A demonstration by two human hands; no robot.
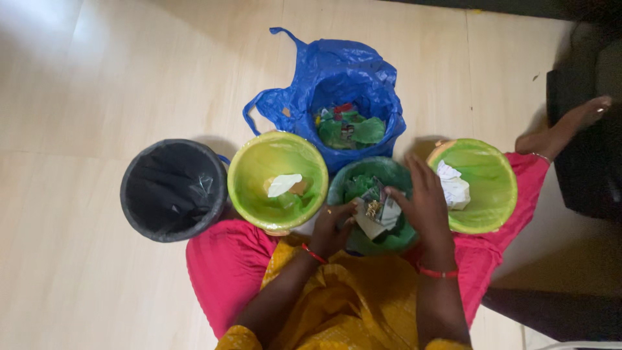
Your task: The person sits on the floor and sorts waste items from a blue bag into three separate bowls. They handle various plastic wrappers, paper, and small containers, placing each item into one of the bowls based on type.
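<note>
From the head camera I see a pale tiled floor [78,97] with 4 bins; my left hand [332,228] and right hand [424,201] both grasp a crumpled wrapper [378,214] over the dark green bin [353,178]

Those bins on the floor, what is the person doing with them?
A person sits on the floor with both hands over the dark green bin. The left hand and right hand together hold a crumpled wrapper above it. A lime green bin with white paper inside stands to the left, beside a black bin. Another lime green bin with crumpled white paper stands to the right. Behind them, a blue bag holds mixed wrappers.
</note>
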